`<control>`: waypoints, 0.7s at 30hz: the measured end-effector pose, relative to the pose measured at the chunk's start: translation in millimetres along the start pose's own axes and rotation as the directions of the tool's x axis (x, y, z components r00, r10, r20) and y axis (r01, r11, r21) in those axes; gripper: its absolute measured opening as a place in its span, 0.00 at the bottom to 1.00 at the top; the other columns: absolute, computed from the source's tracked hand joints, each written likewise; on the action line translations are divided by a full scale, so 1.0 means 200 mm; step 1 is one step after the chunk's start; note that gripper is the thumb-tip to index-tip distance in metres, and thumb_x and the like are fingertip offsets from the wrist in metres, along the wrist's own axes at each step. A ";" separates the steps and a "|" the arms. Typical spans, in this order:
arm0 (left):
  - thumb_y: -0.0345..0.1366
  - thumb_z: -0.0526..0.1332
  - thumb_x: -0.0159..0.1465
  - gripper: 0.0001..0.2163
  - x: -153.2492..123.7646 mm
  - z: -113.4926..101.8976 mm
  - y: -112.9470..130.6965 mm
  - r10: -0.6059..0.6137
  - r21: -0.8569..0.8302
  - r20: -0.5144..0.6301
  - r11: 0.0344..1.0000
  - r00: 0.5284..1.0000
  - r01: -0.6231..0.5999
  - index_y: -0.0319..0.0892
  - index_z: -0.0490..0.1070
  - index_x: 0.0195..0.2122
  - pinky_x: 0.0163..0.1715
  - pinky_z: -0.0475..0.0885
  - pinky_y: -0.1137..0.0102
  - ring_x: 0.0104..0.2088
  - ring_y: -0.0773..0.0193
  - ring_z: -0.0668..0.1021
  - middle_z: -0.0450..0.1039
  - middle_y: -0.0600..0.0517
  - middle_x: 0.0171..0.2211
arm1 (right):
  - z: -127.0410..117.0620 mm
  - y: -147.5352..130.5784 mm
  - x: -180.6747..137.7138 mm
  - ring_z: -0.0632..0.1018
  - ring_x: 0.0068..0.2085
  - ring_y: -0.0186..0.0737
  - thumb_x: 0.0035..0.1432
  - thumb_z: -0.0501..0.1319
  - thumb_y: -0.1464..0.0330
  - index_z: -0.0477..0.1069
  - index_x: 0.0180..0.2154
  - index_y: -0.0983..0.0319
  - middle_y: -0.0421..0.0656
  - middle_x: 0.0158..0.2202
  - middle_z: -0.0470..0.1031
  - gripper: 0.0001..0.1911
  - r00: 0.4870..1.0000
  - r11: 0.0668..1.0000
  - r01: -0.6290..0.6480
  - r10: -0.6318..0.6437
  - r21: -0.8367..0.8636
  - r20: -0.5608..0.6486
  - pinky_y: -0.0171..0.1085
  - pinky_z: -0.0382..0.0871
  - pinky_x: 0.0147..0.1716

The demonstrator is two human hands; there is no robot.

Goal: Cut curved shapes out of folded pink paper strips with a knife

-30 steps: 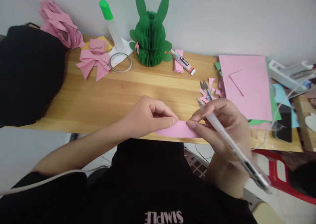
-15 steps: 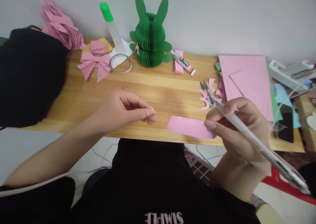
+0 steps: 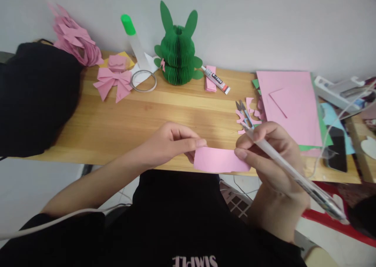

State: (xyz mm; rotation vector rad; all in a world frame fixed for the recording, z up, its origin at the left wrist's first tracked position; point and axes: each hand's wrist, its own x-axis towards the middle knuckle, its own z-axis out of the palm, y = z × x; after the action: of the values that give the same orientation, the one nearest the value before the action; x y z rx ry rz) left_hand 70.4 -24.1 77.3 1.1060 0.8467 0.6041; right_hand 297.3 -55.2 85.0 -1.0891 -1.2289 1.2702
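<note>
Pink paper strip [image 3: 219,159], held flat between two bare hands at the front edge of the desk [image 3: 132,129], directly before the seated person; whether its underside touches the wood cannot be told from this angle. The left hand [image 3: 173,145] has its grip closed in a pinch at the strip's upper left corner, thumb on top and fingers partly hidden behind the paper. The right hand [image 3: 273,157] pinches the opposite end between thumb and fingertip, and the same grip carries a clear pen [image 3: 296,175], slanted with its tip toward the back of the desk and its far end out past the front edge. Just beyond the pen tip lie small snips [image 3: 245,112] with dark blades, among pink scraps [image 3: 239,115]. To their right, large pink sheets [image 3: 296,118] rest over green paper, with a phone [image 3: 336,155] near the lower right corner. At the rear, against the wall, stands a green paper rabbit [image 3: 178,57] with pleated body and upright ears; to its right a glue tube [image 3: 219,80] lies across folded pink paper [image 3: 210,88]. To its left are a pink bow [image 3: 110,80], a tape roll [image 3: 155,80] touching it, and an upright green-capped bottle [image 3: 135,45].
</note>
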 end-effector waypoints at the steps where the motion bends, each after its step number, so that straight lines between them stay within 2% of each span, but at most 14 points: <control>1: 0.40 0.69 0.56 0.09 0.00 0.00 0.00 -0.016 -0.002 0.003 1.000 1.000 0.016 0.40 0.77 0.24 0.26 0.76 0.75 0.24 0.68 0.78 0.78 0.53 0.23 | 0.00 0.00 0.00 0.72 0.22 0.30 0.45 0.73 0.76 0.72 0.31 0.55 0.34 0.24 0.76 0.15 1.000 1.000 -0.003 0.003 0.001 0.003 0.29 0.64 0.15; 4: 0.39 0.70 0.56 0.11 0.00 -0.01 0.02 -0.039 -0.001 0.027 0.999 0.999 0.039 0.40 0.74 0.21 0.25 0.74 0.76 0.22 0.69 0.76 0.75 0.54 0.21 | 0.00 0.01 0.01 0.70 0.20 0.30 0.46 0.74 0.74 0.71 0.31 0.55 0.34 0.23 0.76 0.15 1.000 1.000 -0.020 0.020 0.009 0.020 0.29 0.61 0.13; 11: 0.42 0.72 0.55 0.13 0.00 -0.03 -0.01 0.005 -0.096 0.062 0.995 0.998 0.001 0.40 0.73 0.23 0.26 0.73 0.76 0.23 0.71 0.74 0.73 0.56 0.21 | 0.00 0.01 0.02 0.71 0.21 0.30 0.47 0.73 0.76 0.70 0.31 0.55 0.34 0.24 0.76 0.16 0.997 1.000 -0.013 0.011 0.028 0.074 0.29 0.63 0.15; 16: 0.47 0.74 0.53 0.18 0.01 -0.04 -0.04 -0.007 -0.152 0.115 0.988 0.993 0.024 0.39 0.72 0.23 0.27 0.72 0.75 0.22 0.72 0.73 0.72 0.56 0.20 | 0.00 0.02 0.02 0.72 0.22 0.29 0.47 0.73 0.78 0.69 0.32 0.56 0.34 0.24 0.77 0.16 0.995 0.998 -0.015 0.009 0.058 0.102 0.28 0.65 0.17; 21: 0.50 0.74 0.53 0.20 0.03 -0.05 -0.08 0.036 -0.187 0.051 0.982 0.998 -0.026 0.40 0.70 0.22 0.26 0.71 0.75 0.20 0.72 0.72 0.70 0.56 0.19 | 0.00 0.04 0.03 0.73 0.22 0.29 0.47 0.73 0.76 0.68 0.32 0.57 0.33 0.24 0.77 0.17 0.994 0.997 -0.019 0.011 0.075 0.112 0.27 0.66 0.18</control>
State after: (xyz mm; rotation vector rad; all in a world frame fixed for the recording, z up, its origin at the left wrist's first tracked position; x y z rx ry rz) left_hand 65.1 -19.5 57.8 0.9624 0.7123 0.6630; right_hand 295.9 -49.5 76.9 -0.9850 -1.2468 1.3942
